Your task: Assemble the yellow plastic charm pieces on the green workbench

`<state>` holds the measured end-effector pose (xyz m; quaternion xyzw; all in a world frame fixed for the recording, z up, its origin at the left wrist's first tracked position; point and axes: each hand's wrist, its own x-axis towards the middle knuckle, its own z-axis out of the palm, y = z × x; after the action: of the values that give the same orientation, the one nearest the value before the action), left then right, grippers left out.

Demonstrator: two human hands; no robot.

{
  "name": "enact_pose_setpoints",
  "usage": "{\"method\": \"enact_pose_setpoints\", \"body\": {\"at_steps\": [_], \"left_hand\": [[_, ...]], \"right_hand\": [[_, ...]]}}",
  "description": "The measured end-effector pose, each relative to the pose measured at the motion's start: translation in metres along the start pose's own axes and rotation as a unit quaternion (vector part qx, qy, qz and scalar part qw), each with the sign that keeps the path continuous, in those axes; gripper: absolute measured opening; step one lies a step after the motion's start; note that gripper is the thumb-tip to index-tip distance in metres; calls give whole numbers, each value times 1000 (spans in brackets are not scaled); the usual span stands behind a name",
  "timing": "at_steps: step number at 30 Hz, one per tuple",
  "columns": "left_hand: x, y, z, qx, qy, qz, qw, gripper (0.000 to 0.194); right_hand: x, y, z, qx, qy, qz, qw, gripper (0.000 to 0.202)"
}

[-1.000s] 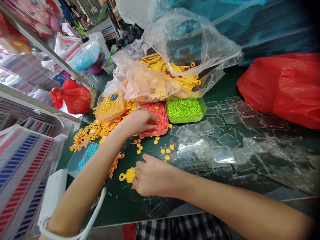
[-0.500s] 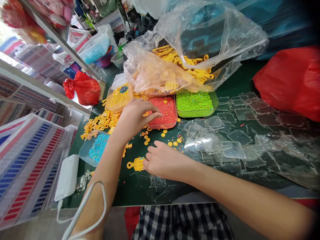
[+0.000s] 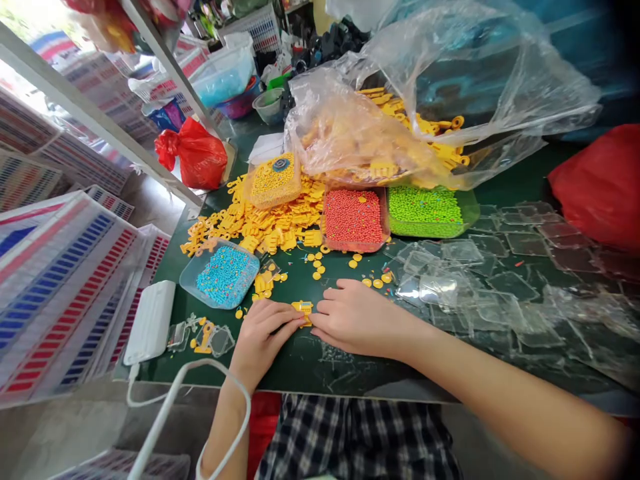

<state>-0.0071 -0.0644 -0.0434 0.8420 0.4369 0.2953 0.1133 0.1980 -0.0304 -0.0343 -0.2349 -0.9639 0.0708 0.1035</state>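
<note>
Head view: your right hand point(image 3: 356, 320) pinches the yellow piece point(image 3: 303, 307) from 3 o'clock; your left hand point(image 3: 266, 330) touches it from 9 o'clock, its grip unclear.

Between the left hand point(image 3: 263, 337), the right hand point(image 3: 355, 320) and the near edge, the worktop point(image 3: 300, 370) has a bare strip where one could pass, although the white cable point(image 3: 156, 427) makes a loop across the left forearm point(image 3: 227, 420). Beyond the hands, a short open way goes between the blue-bead tray point(image 3: 189, 272) and the red-bead tray point(image 3: 355, 247), with some yellow discs point(image 3: 319, 274) in it, until the yellow heap point(image 3: 280, 225) closes it. To the right, scattered clear plates point(image 3: 453, 293) obstruct, and the plastic bag point(image 3: 350, 133) stands high behind the red-bead tray.
</note>
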Motion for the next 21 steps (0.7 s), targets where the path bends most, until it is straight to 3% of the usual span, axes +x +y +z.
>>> {"method": "enact_pose_setpoints", "body": {"at_steps": [11, 18, 21], "left_hand": [[-3, -1, 4, 10, -24, -10, 1000, 19], [-3, -2, 5, -23, -4, -18, 1000, 15], [-3, -2, 4, -35, 30, -40, 998, 13]], "right_hand": [[-1, 0, 4, 2, -24, 17, 1000, 20], [-2, 0, 6, -1, -33, 16, 999, 19], [-2, 0, 5, 1, -29, 19, 999, 22]]}}
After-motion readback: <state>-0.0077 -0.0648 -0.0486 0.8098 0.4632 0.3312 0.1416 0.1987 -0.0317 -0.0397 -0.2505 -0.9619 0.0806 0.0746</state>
